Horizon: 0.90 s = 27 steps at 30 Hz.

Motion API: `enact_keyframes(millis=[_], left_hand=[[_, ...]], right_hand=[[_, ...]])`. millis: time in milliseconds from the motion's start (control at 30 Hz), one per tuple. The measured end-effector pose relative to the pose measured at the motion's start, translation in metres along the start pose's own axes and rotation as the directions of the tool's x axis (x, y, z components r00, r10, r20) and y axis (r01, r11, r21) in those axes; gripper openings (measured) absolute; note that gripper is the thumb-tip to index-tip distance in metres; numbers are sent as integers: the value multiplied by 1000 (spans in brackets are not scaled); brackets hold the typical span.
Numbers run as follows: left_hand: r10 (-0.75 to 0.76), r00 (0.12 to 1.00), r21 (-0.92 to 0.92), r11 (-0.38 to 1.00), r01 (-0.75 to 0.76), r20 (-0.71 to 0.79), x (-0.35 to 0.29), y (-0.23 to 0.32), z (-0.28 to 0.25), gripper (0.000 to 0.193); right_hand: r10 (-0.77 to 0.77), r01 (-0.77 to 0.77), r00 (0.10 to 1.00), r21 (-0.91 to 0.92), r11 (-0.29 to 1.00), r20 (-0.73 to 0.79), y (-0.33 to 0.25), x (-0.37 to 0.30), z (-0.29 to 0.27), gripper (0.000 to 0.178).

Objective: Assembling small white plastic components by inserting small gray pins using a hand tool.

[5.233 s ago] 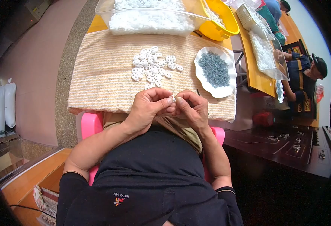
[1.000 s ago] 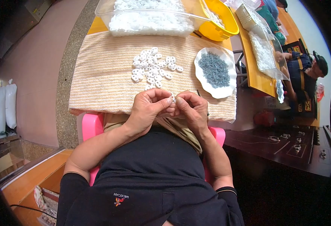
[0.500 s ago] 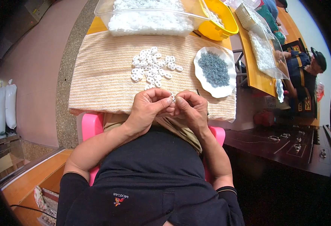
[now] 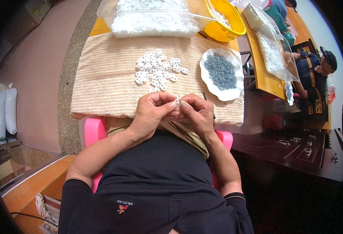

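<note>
The left hand (image 4: 152, 111) and right hand (image 4: 198, 113) pinched a small white plastic piece (image 4: 178, 101), mostly hidden, near the front edge of the striped beige cloth (image 4: 105, 78); slackening fingertips could have dropped it.

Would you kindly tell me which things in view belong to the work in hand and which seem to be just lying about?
In use, it seems:
small white piece held by left hand and right hand
loose white two-holed oval pieces
small grey-blue pieces in white scalloped dish
beige-striped cloth

Apparently lying about:
three plump white sacks
red object, shape unclear
</note>
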State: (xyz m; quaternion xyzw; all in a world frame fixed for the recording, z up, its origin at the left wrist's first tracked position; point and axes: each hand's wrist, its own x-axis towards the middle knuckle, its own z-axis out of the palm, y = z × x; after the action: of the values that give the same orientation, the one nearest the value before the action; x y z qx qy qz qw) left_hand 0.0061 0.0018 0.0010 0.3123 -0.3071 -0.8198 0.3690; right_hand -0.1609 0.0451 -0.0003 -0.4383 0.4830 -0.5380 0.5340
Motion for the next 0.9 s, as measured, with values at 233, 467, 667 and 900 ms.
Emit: enact_keyframes(millis=[233,467,667,900], left_hand=[[53,999,42,998,-52,-2,0,-6,0,15],[83,997,45,996,-82,-8,1,-5,2,14],[44,999,36,998,-44,-2,2,-2,1,15],[16,1000,21,1000,-16,12,2,0,3,15]], right_hand=[[-21,21,1000,-88,996,2,1,0,-1,13],[-18,18,1000,-102,995,-3,2,2,-1,13],[-24,22,999,-51,998,-26,-5,1,2,13],[-25,25,1000,-58,998,-1,-5,1,-3,14]])
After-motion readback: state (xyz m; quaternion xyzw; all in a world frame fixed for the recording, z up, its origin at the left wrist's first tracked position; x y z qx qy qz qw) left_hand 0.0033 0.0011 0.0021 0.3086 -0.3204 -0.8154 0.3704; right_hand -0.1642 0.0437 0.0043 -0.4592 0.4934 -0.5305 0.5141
